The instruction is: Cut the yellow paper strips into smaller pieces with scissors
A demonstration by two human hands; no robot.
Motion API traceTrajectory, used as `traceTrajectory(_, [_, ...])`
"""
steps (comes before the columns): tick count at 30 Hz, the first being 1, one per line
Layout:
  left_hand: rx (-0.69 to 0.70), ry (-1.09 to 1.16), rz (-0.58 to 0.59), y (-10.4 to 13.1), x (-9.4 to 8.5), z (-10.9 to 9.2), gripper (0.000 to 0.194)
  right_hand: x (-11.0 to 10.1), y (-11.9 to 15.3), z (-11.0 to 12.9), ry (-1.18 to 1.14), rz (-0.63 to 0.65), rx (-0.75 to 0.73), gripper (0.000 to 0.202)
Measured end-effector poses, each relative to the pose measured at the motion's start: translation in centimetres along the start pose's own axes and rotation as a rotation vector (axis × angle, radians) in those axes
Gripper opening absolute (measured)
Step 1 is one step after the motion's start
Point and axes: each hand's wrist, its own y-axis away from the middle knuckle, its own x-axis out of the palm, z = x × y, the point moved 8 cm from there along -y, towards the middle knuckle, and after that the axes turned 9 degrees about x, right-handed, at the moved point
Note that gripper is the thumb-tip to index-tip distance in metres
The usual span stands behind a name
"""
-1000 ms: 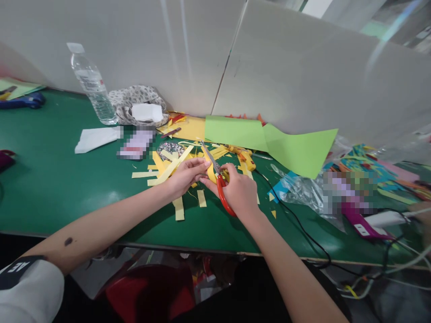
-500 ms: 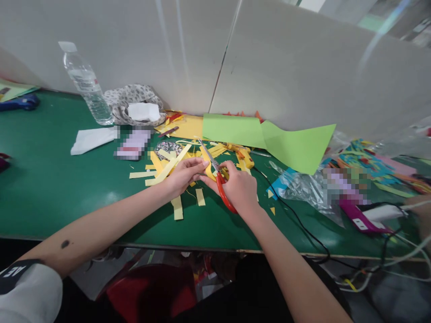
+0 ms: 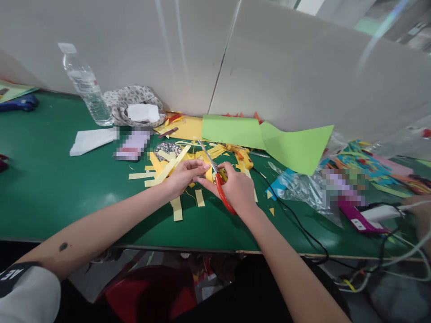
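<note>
My right hand (image 3: pixel 237 188) is closed around the red handles of a pair of scissors (image 3: pixel 223 193), whose blades point up and to the left. My left hand (image 3: pixel 185 178) pinches a curved yellow paper strip (image 3: pixel 208 173) right beside the blades. Whether the blades touch the strip I cannot tell. Under and around both hands lie several pale yellow paper strips (image 3: pixel 172 165). A yellow glue gun (image 3: pixel 243 157) rests just beyond my right hand, its black cord running toward the front edge.
A water bottle (image 3: pixel 85 87) and a spotted cloth pouch (image 3: pixel 134 98) stand at the back left. Green paper (image 3: pixel 232 130) leans along the partition. A clear plastic bag (image 3: pixel 310 195), a magenta power strip (image 3: pixel 358 217) and cables lie on the right of the green table (image 3: pixel 50 188).
Both hands stay nearly in place. The yellow strip between my left fingers and the scissors has shifted slightly; the rest moves only a little with the camera.
</note>
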Motion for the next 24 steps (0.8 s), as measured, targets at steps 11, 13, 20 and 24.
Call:
traceTrajectory(11, [-0.039,0.038,0.013,0.1,0.2,0.4,0.018,-0.2,-0.8,-1.6,-0.399,0.075,0.184,0.043])
traceTrajectory(13, [-0.036,0.038,0.023,0.1,0.2,0.3,0.018,0.2,-0.9,-2.1,-0.638,0.138,0.24,0.042])
traceTrajectory(20, [-0.064,0.009,-0.011,0.3,0.0,0.7,0.022,1.7,-0.6,-1.3,-0.964,0.275,0.263,0.042])
traceTrajectory(24, [-0.078,0.034,-0.024,0.3,0.1,0.5,0.023,1.9,-0.6,-1.3,-0.96,0.271,0.259,0.04])
